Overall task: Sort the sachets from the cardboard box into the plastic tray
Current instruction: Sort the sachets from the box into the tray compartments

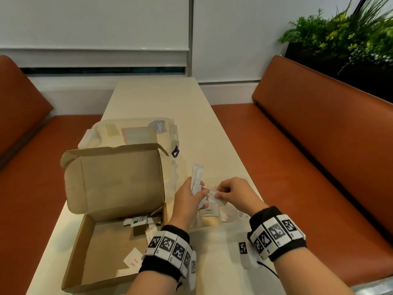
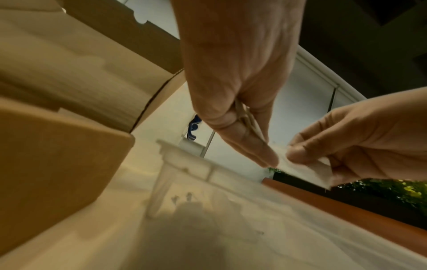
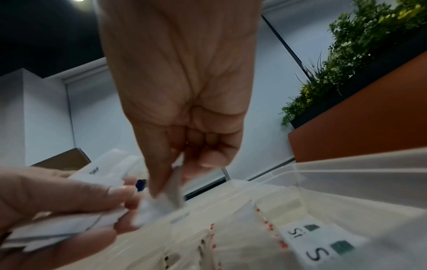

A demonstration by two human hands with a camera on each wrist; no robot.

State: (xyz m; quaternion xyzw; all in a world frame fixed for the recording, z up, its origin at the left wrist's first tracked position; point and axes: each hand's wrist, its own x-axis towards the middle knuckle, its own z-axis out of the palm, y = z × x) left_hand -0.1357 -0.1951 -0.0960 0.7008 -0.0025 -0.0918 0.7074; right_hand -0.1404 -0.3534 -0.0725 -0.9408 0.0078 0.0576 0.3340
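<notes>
Sachet (image 1: 215, 196) pinched by right fingers (image 1: 221, 195), touching left fingers (image 1: 203, 193).

Head: high, facing forward-down over table (image 1: 191, 116); hands at 6 o'clock.
Left wrist: low, close, facing fingertips.
Right wrist: low, close, above plastic tray (image 3: 346, 164).
Shared: both hands, pinched sachet (image 2: 307, 164).

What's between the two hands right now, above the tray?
A single white sachet, pinched by the right hand and touching the left hand, which grips a bundle of sachets. Clearest in the head view.
</notes>
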